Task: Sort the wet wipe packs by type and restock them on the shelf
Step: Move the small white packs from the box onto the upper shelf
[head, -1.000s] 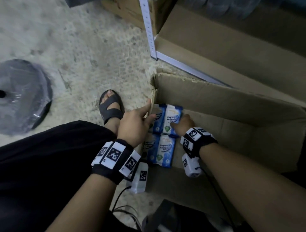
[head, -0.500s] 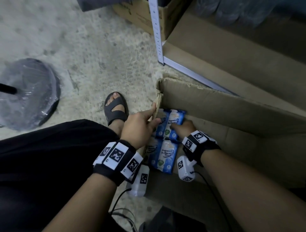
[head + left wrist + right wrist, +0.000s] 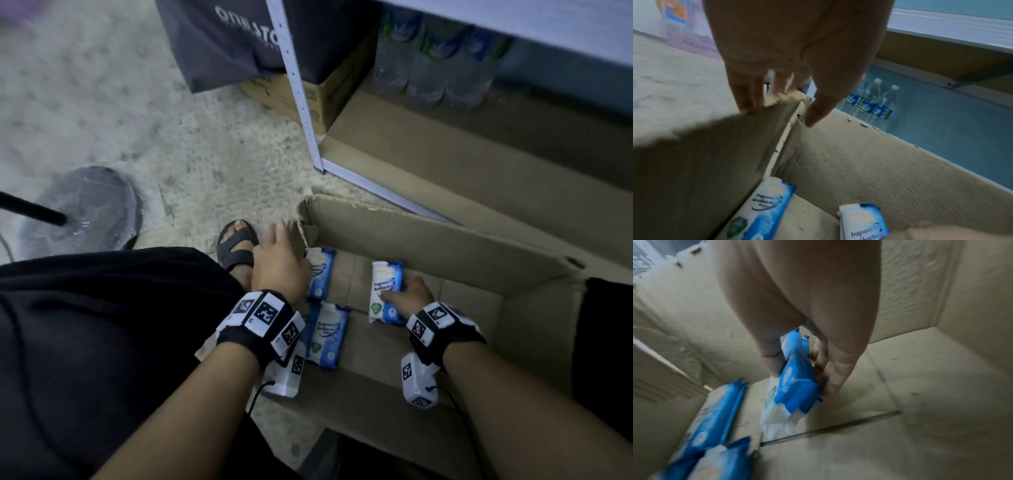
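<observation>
Blue-and-white wet wipe packs lie in an open cardboard box (image 3: pixel 462 246) on the floor. My right hand (image 3: pixel 400 291) grips one pack (image 3: pixel 385 291) near the middle of the box; in the right wrist view the thumb and fingers (image 3: pixel 830 378) clamp this pack (image 3: pixel 795 389) a little above the bottom. Two more packs (image 3: pixel 322 274) (image 3: pixel 327 337) lie along the left wall. My left hand (image 3: pixel 282 253) holds the box's far-left corner, with the thumb (image 3: pixel 813 116) inside and the fingers outside the wall.
Behind the box runs a low shelf with cardboard on it, its white upright (image 3: pixel 298 85) at the corner, and water bottles (image 3: pixel 431 68) at the back. A dark bag (image 3: pixel 233 44) on a carton, a plastic-wrapped fan base (image 3: pixel 78 212) and my sandalled foot (image 3: pixel 236 246) are on the floor to the left.
My right hand has taken the far pack and pulled it right, away from the others toward the box's middle. The left hand stays on the box corner. The view tilted up toward the shelf.
</observation>
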A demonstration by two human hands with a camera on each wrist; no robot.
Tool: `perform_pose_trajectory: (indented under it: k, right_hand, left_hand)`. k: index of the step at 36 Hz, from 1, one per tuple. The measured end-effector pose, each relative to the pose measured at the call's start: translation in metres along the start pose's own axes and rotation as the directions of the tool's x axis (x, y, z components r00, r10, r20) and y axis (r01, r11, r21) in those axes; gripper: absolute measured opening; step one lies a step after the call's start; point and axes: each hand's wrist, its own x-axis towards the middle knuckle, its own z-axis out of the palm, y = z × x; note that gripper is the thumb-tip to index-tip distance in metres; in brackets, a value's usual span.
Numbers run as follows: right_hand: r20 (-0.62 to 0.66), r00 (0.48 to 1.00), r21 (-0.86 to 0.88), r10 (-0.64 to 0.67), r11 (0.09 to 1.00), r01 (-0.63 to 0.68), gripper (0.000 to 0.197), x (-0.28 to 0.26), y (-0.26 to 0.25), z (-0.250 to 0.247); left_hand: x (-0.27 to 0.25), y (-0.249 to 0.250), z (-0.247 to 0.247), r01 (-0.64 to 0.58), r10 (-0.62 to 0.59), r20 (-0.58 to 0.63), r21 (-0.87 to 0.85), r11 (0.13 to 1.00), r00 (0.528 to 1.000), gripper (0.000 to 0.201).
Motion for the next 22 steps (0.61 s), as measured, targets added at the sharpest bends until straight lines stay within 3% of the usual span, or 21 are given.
perform_pose_trajectory:
  k: [2,4,7,9,15,22]
  right_hand:
    - [-0.014,1.000,0.009,0.011,1.000,-0.011,0.055,-0.004,0.010,-0.009]
    - [-0.017,1.000,0.015,0.016,1.000,-0.016,0.055,-0.007,0.020,-0.018]
    - [0.002,1.000,0.025,0.013,1.000,-0.013,0.055,-0.007,0.035,-0.028]
    - [-0.008,1.000,0.021,-0.009,1.000,0.009,0.051,-0.011,0.041,-0.034]
    - [-0.056,0.997,0.019,-0.047,0.999,0.048,0.046,-0.020,0.060,-0.052]
    - [-0.041,0.999,0.088,0.013,0.996,-0.009,0.044,-0.003,0.091,-0.049]
  left_hand:
    - [-0.013,0.014,0.003,-0.022,0.021,-0.146,-0.006,1.000,0.989,0.086]
    - [-0.023,0.029,0.006,-0.128,0.130,-0.206,0.025,0.991,0.970,0.089]
    - [-0.032,0.046,0.019,-0.273,0.291,-0.136,0.137,0.952,0.947,0.087]
    - [-0.033,0.052,0.031,-0.287,0.299,-0.050,0.164,0.944,0.953,0.087]
    - [-0.016,0.050,0.067,-0.096,0.071,0.247,0.091,0.991,0.966,0.080]
    - [0.019,0.044,0.110,0.210,-0.211,0.299,0.036,0.977,0.930,0.070]
